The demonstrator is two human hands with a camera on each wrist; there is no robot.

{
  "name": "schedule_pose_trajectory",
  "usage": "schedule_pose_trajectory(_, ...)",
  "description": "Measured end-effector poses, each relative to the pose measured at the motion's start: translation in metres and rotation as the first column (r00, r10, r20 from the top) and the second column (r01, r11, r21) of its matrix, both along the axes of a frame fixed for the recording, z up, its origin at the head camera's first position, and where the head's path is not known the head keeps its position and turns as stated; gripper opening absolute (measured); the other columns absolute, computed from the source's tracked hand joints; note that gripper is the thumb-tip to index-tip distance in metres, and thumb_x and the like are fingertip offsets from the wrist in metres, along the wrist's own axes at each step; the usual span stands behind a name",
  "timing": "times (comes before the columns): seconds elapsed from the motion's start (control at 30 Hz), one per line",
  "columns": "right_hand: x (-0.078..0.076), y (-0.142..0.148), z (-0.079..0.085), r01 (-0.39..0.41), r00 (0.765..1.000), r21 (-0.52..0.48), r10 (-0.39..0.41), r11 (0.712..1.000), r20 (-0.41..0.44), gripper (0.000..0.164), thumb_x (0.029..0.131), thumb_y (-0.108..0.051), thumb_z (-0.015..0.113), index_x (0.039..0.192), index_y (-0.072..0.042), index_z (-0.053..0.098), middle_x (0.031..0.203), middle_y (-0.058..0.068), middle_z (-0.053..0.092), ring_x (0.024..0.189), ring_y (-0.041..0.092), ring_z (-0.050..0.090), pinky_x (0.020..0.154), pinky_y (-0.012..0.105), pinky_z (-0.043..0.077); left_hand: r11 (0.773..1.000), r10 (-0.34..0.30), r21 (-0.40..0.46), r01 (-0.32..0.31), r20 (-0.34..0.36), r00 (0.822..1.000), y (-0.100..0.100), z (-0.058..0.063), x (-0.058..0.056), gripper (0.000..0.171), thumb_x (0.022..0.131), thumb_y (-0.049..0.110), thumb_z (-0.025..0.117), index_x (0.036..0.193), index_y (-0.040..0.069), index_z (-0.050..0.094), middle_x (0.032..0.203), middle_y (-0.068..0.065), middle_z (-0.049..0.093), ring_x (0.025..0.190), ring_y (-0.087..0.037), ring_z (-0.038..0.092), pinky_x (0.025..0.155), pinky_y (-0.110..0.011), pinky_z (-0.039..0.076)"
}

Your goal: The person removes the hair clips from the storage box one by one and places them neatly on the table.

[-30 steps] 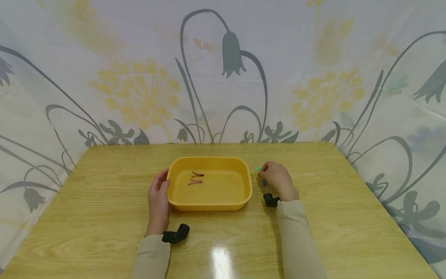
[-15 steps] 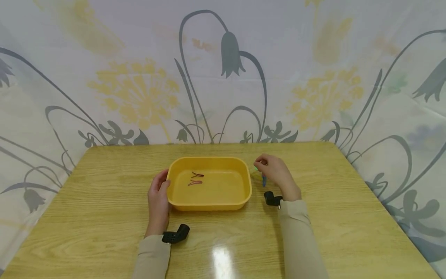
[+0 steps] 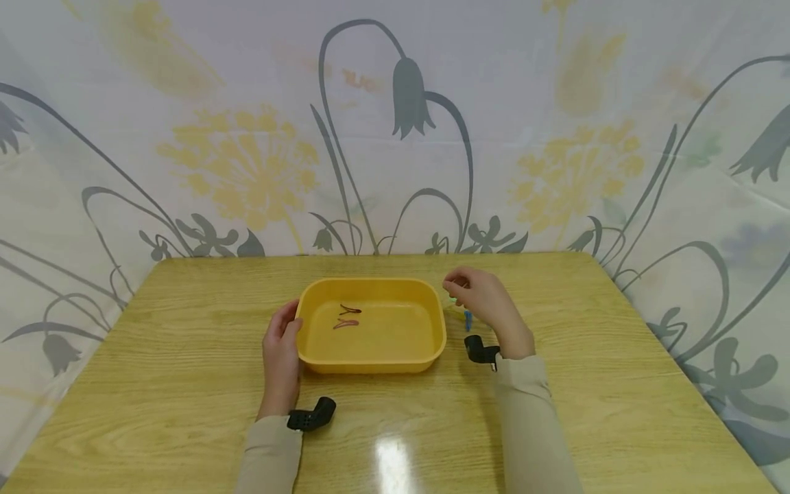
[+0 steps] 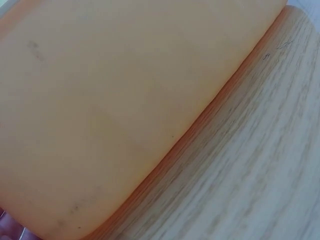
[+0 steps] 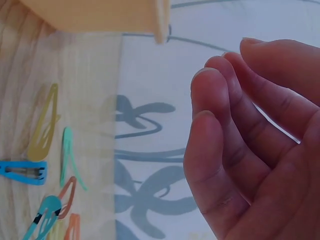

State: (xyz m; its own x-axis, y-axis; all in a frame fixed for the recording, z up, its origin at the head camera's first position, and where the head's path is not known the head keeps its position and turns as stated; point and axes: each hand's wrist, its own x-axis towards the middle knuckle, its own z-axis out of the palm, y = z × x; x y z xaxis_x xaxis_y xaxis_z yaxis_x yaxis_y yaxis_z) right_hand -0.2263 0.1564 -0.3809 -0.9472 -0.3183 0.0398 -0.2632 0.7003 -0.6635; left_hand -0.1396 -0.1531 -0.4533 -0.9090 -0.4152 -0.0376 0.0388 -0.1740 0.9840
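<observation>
A yellow plastic tray (image 3: 370,366) stands on the table. My left hand (image 3: 282,350) holds its left end, thumb at the rim and fingers along the outer wall. Inside lie a dark hair clip (image 3: 352,310) and a reddish hair clip (image 3: 347,322), both spread. My right hand (image 3: 484,298) hovers past the tray's right end, fingers loosely curled, and nothing shows between thumb and fingertips. Below it lie several snap hair clips, among them a blue clip (image 5: 22,171), a mustard clip (image 5: 44,127), a green clip (image 5: 66,155) and a teal clip (image 5: 46,215); the hand partly covers them in the head view.
The wooden table (image 3: 154,370) extends to both sides and in front of the tray. A flower-patterned cloth (image 3: 370,171) hangs right behind its far edge. The tray wall (image 4: 110,100) fills most of the left wrist view.
My right hand has risen from the loose clips and shifted slightly away and left, uncovering more of the blue clip. My left hand and the tray stay in place.
</observation>
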Motion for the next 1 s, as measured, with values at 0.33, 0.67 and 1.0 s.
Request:
schedule_pose_trajectory(0.33,0.004,-0.009,0.009,-0.029,1.0,-0.008,0.029,1.0,-0.002,0.018,0.09,-0.03,0.053,0.101,-0.017,0.059,0.084,-0.001,0.06,0.068,0.018,0.057,0.061,0.03,0.047,1.0,-0.003,0.008,0.003,-0.002,1.0,0.0,0.0,0.0,0.032,0.093,0.015,0.043,0.124,0.016,0.05,0.126,0.001,0.046,0.114,-0.016,0.044,0.094,-0.033,0.038)
schedule_pose_trajectory(0.67,0.008,-0.018,0.012,-0.087,0.996,-0.031,0.087,0.996,-0.003,0.025,0.09,-0.029,0.052,0.105,-0.01,0.061,0.091,0.008,0.062,0.068,0.02,0.058,0.062,0.03,0.048,1.0,-0.011,0.008,0.011,-0.007,1.0,-0.001,0.0,0.0,0.032,0.093,0.015,0.043,0.124,0.017,0.05,0.126,0.001,0.046,0.114,-0.016,0.044,0.094,-0.032,0.038)
schedule_pose_trajectory(1.0,0.012,-0.028,0.014,-0.121,0.993,-0.045,0.12,0.992,-0.013,0.018,0.09,-0.027,0.053,0.101,-0.015,0.06,0.085,0.001,0.061,0.07,0.021,0.059,0.061,0.029,0.049,1.0,-0.012,0.005,0.012,0.004,1.0,0.0,-0.001,0.001,0.032,0.093,0.016,0.044,0.125,0.017,0.05,0.126,0.002,0.047,0.113,-0.014,0.045,0.093,-0.031,0.039)
